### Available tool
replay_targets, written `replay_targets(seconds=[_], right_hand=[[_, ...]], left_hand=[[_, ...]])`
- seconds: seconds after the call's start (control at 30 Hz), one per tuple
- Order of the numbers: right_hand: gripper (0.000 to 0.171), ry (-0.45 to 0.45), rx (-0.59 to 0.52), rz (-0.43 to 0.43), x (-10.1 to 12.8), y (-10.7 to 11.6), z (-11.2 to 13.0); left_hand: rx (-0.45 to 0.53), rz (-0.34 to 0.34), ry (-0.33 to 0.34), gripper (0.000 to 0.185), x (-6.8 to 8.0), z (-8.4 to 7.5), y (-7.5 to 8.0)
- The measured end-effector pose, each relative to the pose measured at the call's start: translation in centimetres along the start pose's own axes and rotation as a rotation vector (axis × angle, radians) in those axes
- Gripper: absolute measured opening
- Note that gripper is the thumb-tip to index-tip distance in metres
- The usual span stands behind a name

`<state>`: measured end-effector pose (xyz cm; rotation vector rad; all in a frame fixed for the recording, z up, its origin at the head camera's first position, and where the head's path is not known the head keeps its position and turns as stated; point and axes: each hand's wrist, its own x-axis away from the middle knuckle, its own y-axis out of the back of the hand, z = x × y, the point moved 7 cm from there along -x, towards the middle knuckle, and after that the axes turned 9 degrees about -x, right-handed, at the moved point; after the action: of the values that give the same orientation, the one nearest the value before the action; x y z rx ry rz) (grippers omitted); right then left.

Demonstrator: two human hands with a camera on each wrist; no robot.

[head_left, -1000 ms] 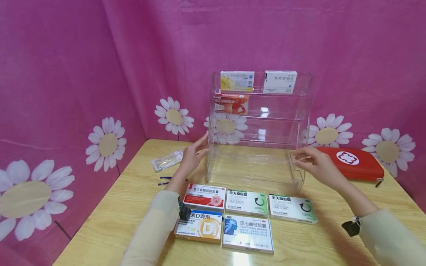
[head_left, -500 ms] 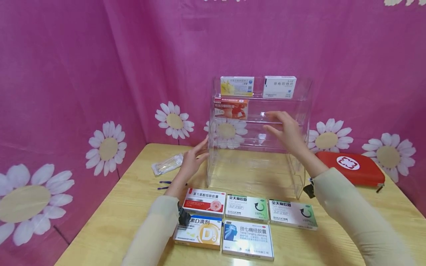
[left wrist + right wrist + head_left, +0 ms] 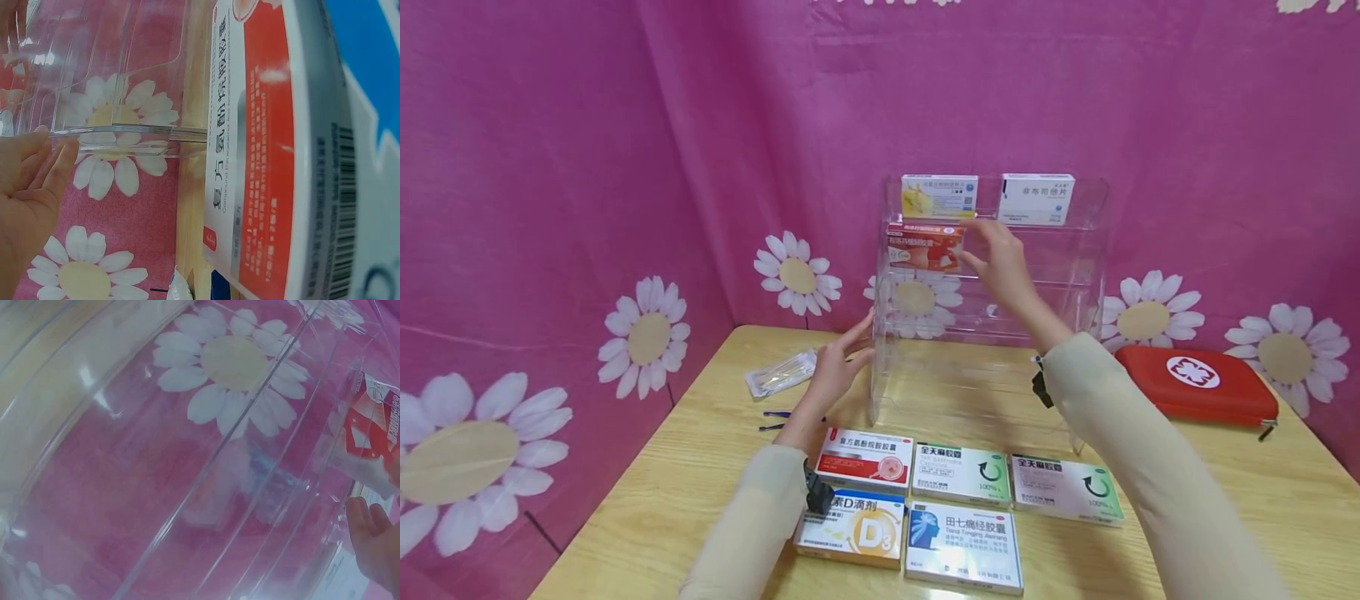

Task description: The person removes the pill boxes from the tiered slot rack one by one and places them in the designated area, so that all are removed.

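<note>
the red-orange medicine box point(image 3: 923, 244) stands on the second tier of the clear acrylic rack point(image 3: 1075, 275), at its left end, below a yellow box point(image 3: 938, 196) and a white box point(image 3: 1036, 198) on the top tier. the right hand point(image 3: 1000, 262) is raised inside the rack's open front, thumb and fingers point(image 3: 976, 223) slightly curled and parted at the box's right edge; whether they touch it or only come just beside it cannot be told. in the right wrist view the fingertips point(image 3: 369, 525) lie close to the box's red print point(image 3: 375, 434) behind clear plastic. the left hand point(image 3: 838, 360) lies flat with straight fingers against the rack's left wall, near its base; the left wrist view shows the fingers point(image 3: 59, 165) along the clear edge. the rack stands on the wooden worktop point(image 3: 647, 492). in front of it lie five flat boxes in two rows, among them a red-and-white one point(image 3: 865, 457) and a d3 box point(image 3: 853, 529). a red zip case point(image 3: 1195, 385) lies to the right, a clear packet point(image 3: 781, 372) to the left.
</note>
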<state>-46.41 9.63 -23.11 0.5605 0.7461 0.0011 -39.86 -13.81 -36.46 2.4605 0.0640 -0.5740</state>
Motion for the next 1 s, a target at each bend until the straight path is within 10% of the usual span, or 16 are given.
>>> replay_targets(seconds=[1.0], right_hand=[[0.027, 0.001, -0.131, -0.317, 0.2, 4.2, -0.2]], left_hand=[[0.002, 0.003, 0.01, 0.059, 0.1, 0.1, -0.1]])
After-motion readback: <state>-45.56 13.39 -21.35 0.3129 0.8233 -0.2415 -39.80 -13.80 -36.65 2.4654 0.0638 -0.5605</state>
